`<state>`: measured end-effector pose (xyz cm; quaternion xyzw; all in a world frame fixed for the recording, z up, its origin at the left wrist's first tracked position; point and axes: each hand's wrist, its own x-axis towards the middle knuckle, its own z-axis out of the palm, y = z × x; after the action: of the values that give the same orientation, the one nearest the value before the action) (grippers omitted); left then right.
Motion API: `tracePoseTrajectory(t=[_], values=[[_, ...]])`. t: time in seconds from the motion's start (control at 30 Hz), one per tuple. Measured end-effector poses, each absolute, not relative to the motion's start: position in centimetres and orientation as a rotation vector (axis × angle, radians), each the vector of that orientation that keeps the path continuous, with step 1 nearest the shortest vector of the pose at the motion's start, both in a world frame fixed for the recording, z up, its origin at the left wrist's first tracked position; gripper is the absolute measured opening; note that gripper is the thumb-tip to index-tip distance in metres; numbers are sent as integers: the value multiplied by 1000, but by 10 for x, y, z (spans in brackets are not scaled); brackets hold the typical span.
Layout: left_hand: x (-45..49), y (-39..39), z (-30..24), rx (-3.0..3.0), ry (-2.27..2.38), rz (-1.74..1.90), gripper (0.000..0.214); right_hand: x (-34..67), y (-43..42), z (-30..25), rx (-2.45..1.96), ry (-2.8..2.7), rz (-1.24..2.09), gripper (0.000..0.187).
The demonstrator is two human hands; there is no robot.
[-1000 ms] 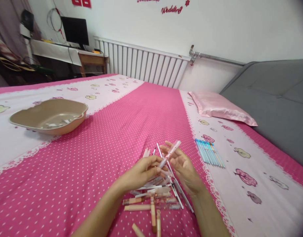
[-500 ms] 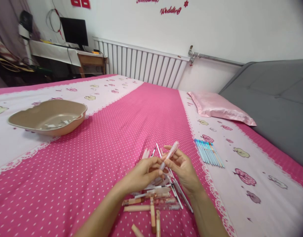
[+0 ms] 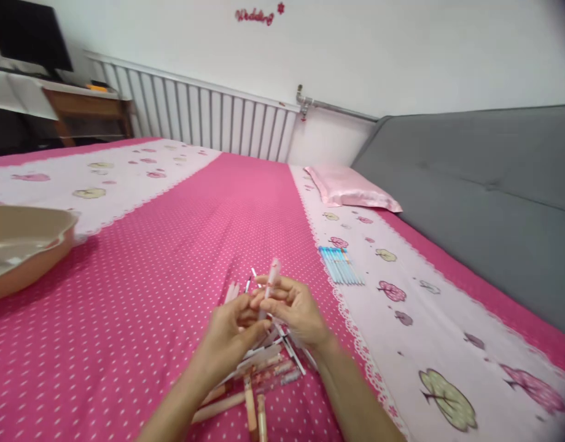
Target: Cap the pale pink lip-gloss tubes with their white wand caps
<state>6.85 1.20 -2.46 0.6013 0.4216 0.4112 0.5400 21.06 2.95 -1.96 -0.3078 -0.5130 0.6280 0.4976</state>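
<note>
Between my two hands a pale pink pen (image 3: pixel 274 273) stands nearly upright, with red marks on its upper part. My left hand (image 3: pixel 229 334) pinches its lower end, while the fingers and thumb of my right hand (image 3: pixel 297 310) close round its middle. Below and behind the hands lies a loose pile of pens and thin refills. An orange-tan pen (image 3: pixel 250 408) and a pinkish clear pen (image 3: pixel 276 371) show at its near side; the hands hide part of the pile. Several light blue pens (image 3: pixel 341 269) lie side by side in a row to the right.
A tan basin (image 3: pixel 38 255) rests on the bed at the left, cut off by the frame. A pink pillow (image 3: pixel 351 187) lies by the grey headboard (image 3: pixel 476 202). Beyond the pink dotted bedspread (image 3: pixel 172 264) are a radiator (image 3: pixel 194 107) and a desk (image 3: pixel 86 107) with a monitor (image 3: pixel 27 37).
The view has swung to the right, so the basin, pillow and blue pens sit further left. Both hands keep hold of the pink pen, which now stands more upright.
</note>
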Motion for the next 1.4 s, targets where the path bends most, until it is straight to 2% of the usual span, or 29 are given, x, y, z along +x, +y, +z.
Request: tracePoseTrajectory(t=[0.23,0.47,0.83,1.0,1.13,1.27,1.4], values=[[67,16,-26,1547,1363,1054,24,205,34,-15,-775,-1179,1485,42],[64,21,-22,1601,1011,946,35,211,38,-17,-714,-1142,1632,56],[68,17,-18,1804,1448,1018,42,209,34,-7,-743,-1221,1427,58],[75,13,-13,1664,1391,1128,37,201,34,-13,-752,-1169,1388,63],[74,17,-18,1452,1227,1215,44,193,32,-20,-745,-1180,1338,55],[64,21,-20,1353,1283,1415,43,182,20,-32,-824,-1236,1183,41],[62,17,-20,1359,1391,1469,39,165,-1,-50,-876,-1211,1140,38]])
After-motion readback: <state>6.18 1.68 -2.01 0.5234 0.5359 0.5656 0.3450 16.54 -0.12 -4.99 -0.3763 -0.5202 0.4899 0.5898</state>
